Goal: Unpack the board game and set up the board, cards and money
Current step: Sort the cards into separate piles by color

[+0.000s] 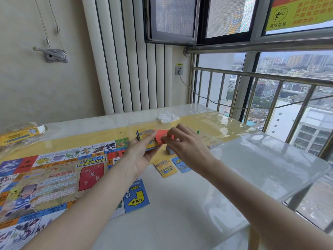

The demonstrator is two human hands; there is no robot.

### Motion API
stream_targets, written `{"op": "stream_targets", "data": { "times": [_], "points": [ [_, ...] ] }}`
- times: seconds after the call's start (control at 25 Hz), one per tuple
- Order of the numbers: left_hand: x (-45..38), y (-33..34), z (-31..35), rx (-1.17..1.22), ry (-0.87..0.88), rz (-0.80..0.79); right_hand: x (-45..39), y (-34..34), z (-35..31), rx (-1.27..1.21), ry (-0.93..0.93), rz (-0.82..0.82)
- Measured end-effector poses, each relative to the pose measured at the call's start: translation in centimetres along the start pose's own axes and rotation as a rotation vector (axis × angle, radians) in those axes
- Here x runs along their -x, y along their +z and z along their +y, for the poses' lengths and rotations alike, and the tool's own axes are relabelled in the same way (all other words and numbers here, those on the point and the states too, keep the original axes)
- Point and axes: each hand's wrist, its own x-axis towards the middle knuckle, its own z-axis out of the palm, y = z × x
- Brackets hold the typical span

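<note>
While the left hand (142, 156) grips the card stack (146, 139), the right hand (187, 147), pinching the red card (161, 136), should peel it cleanly and lay it on the worktop (180, 204).

Board laid out, cards partly dealt.
I'm seeing the colourful board (54, 179) lying flat at the table's left, a card stack (146, 139) and red card (161, 136) being held above it, yellow (165, 167) and blue (181, 164) cards lying just beside.

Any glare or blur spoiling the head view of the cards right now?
Head view: window glare washes the glossy table at right; wide-angle bends the radiator; the red card pinched by the right hand looks sharp, as does the deck in the left hand.
</note>
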Motion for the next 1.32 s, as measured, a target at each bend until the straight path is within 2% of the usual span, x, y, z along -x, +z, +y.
{"op": "stream_targets", "data": {
  "times": [0.2,0.28,0.36,0.44,0.52,0.6,0.68,0.76,0.96,1.08,1.2,1.24,1.32],
  "points": [
    [-0.4,-0.9,0.4,-0.105,0.034,0.115,0.4,-0.2,-0.3,0.003,-0.149,0.032],
    [-0.5,-1.3,0.9,-0.097,0.052,0.185,0.3,-0.4,-0.5,-0.067,-0.124,-0.001],
    [-0.6,-1.8,1.5,-0.137,0.119,0.192,-0.3,-0.9,-0.7,-0.254,0.103,0.031],
    [-0.4,-1.9,1.8,-0.267,0.190,0.137,-1.7,-1.9,-0.1,-0.585,0.540,0.084],
    [0.2,-1.7,2.0,-0.414,0.209,0.047,-2.7,-2.6,0.8,-0.928,0.880,-0.026],
    [0.8,-1.1,2.1,-0.521,0.196,-0.067,-2.8,-2.6,1.7,-1.073,0.978,-0.233],
    [1.1,-0.6,2.1,-0.559,0.184,-0.145,-2.6,-2.5,1.6,-1.050,0.977,-0.403],
    [1.2,-0.4,2.0,-0.552,0.175,-0.181,-2.2,-2.2,1.2,-1.050,0.994,-0.472],
    [1.0,0.9,0.8,-0.502,0.181,-0.165,-1.5,-2.7,1.2,-1.066,1.055,-0.439],
    [0.7,1.9,-0.1,-0.565,0.182,-0.163,-1.0,-3.2,1.7,-0.944,0.966,-0.478],
    [0.1,2.3,-0.2,-0.596,0.205,-0.099,-0.5,-3.7,2.2,-1.000,0.948,-0.446],
    [-0.2,2.4,-0.1,-0.593,0.216,-0.050,-0.4,-3.7,2.5,-0.946,0.886,-0.462],
    [-0.7,2.6,0.0,-0.563,0.215,0.033,-0.2,-3.6,2.7,-0.642,0.658,-0.586]
  ]
}}
